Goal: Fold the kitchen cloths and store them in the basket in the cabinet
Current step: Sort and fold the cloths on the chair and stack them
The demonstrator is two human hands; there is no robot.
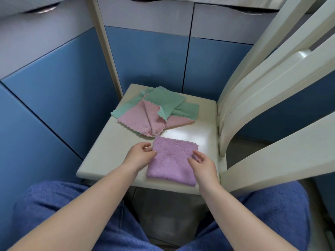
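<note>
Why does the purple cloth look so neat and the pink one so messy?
The purple cloth is folded into a tidy square; the pink cloth lies loose and creased. The purple one sits alone by both hands; the pink one lies tangled with green cloths. Both rest on the chair seat and have wavy edges.

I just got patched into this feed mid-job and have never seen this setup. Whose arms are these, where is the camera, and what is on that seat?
No machine here: a person works bare-handed, and the single camera sits on their head, looking down past their knees. The pale surface is a chair seat set before blue cabinet doors. Nearest lies a folded purple cloth. The left hand touches its left edge with curled fingers; whether it pinches it is unclear. The right hand rests relaxed on its right side. Farther back, pink cloths and green cloths lie loosely heaped, unfolded. No basket shows.
</note>
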